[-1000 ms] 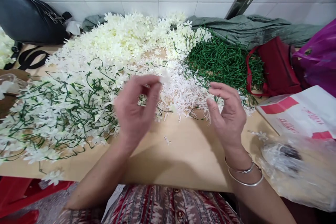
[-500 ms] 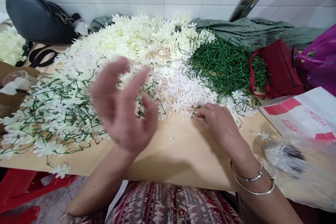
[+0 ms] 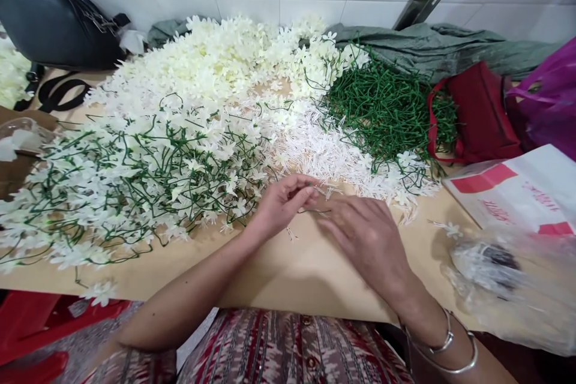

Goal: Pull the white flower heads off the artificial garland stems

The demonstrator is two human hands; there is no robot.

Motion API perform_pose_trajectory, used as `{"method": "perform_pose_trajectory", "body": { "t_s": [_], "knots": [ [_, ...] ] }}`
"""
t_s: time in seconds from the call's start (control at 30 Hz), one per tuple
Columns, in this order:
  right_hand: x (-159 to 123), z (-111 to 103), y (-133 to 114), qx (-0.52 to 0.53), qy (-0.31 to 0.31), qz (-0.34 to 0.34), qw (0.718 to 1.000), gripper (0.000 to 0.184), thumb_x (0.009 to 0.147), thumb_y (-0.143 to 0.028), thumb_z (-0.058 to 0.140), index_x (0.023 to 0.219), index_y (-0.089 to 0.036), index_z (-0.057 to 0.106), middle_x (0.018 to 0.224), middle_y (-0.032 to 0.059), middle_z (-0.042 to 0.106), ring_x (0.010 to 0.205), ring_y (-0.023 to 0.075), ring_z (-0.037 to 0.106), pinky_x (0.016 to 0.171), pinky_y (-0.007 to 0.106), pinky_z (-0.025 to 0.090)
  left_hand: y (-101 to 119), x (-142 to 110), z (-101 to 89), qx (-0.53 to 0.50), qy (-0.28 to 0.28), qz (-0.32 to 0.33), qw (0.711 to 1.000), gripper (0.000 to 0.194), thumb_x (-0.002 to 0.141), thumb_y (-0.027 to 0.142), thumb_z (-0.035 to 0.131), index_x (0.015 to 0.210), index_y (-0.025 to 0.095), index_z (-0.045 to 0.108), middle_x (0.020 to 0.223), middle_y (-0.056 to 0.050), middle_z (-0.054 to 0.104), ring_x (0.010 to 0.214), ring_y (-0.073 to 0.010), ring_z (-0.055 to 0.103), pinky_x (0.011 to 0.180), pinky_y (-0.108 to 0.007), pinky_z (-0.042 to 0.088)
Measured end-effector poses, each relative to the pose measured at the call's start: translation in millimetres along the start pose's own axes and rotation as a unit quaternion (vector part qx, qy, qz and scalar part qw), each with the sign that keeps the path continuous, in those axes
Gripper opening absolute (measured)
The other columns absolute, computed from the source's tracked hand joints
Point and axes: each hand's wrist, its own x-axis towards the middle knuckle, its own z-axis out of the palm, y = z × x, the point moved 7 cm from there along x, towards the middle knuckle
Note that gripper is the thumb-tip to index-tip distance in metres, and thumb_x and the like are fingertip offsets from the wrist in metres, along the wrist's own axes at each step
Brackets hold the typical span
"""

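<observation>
My left hand [image 3: 288,201] is closed in a pinch at the table's middle, with a small white artificial flower stamen [image 3: 330,191] at its fingertips. Close beside it, my right hand [image 3: 364,234] is closed on a thin green artificial flower stem [image 3: 315,211], whose free end reaches left below the left fingers. Behind the hands spreads a pile of white stamens [image 3: 324,147]. A heap of green stems [image 3: 382,108] lies beyond it to the right. White flowers on green stems [image 3: 148,174] cover the left side, and loose cream petals [image 3: 234,60] are heaped at the back.
A black bag [image 3: 58,24] stands at the back left, a dark red bag [image 3: 479,114] at the right. Nearby are a purple plastic bag [image 3: 549,102], a white and red paper bag [image 3: 517,192] and a clear plastic bag [image 3: 531,294]. A red stool [image 3: 40,324] is below the table's left edge.
My left hand has come down and right from above the flower pile and closed in a pinch beside the right hand. My right hand has shifted slightly nearer, still with the green stem.
</observation>
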Motion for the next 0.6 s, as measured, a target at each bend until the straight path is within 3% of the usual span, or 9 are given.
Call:
{"method": "perform_pose_trajectory", "body": {
  "t_s": [0.1,0.17,0.27,0.37,0.47,0.53,0.6],
  "knots": [
    [1,1,24,-0.027,0.003,0.046,0.999,0.014,0.103,-0.027,0.057,0.108,-0.021,0.069,0.104,0.0092,0.076,0.093,0.0268,0.068,0.083,0.043,0.045,5,1,-17.5,0.008,0.046,-0.007,0.999,0.032,0.094,0.045,0.069,0.108,0.017,0.069,0.089,-0.005,0.076,0.070,-0.0106,0.069,0.068,-0.022,0.058],
    [5,9,36,-0.034,-0.020,0.059,0.997,0.018,0.103,-0.022,0.054,0.111,-0.021,0.070,0.105,0.0094,0.075,0.093,0.0273,0.068,0.081,0.042,0.046,13,0,-21.7,0.034,0.037,-0.009,0.999,0.029,0.095,0.043,0.068,0.109,0.017,0.070,0.087,-0.004,0.075,0.065,-0.0093,0.066,0.063,-0.021,0.056],
    [10,26,43,-0.014,-0.057,0.047,0.997,0.023,0.100,-0.016,0.054,0.115,-0.022,0.071,0.106,0.0091,0.073,0.094,0.0265,0.067,0.078,0.040,0.046,24,-4,-15.7,0.124,-0.062,0.002,0.990,0.022,0.092,0.036,0.071,0.105,0.018,0.074,0.079,-0.002,0.073,0.064,-0.0103,0.066,0.060,-0.021,0.054],
    [14,37,47,-0.012,-0.055,0.053,0.997,0.015,0.098,-0.018,0.057,0.099,-0.022,0.072,0.096,0.0084,0.071,0.088,0.0256,0.065,0.076,0.039,0.045,32,-7,-12.6,0.196,-0.136,0.039,0.970,0.022,0.084,0.032,0.080,0.102,0.020,0.077,0.093,-0.006,0.077,0.081,-0.0149,0.071,0.071,-0.025,0.058],
    [13,37,54,0.004,-0.006,0.088,0.996,0.015,0.098,-0.018,0.056,0.089,-0.023,0.067,0.092,0.0071,0.072,0.087,0.0250,0.065,0.079,0.039,0.046,40,-3,-25.1,0.241,-0.052,0.106,0.963,0.019,0.088,0.029,0.076,0.105,0.020,0.076,0.105,-0.008,0.075,0.090,-0.0154,0.071,0.077,-0.026,0.059],
    [11,33,58,0.031,0.036,0.106,0.993,0.015,0.097,-0.016,0.056,0.087,-0.023,0.065,0.095,0.0063,0.075,0.091,0.0248,0.068,0.082,0.040,0.047,42,0,-31.9,0.294,0.027,0.142,0.945,0.016,0.093,0.023,0.069,0.107,0.019,0.074,0.103,-0.007,0.074,0.087,-0.0145,0.071,0.077,-0.025,0.058],
    [8,28,60,0.057,0.076,0.106,0.990,0.013,0.097,-0.016,0.057,0.088,-0.024,0.063,0.099,0.0061,0.077,0.095,0.0248,0.071,0.085,0.041,0.050,39,2,-31.5,0.350,0.070,0.161,0.920,0.018,0.094,0.018,0.065,0.111,0.018,0.072,0.106,-0.008,0.072,0.083,-0.0143,0.070,0.078,-0.026,0.058]
  ]
}}
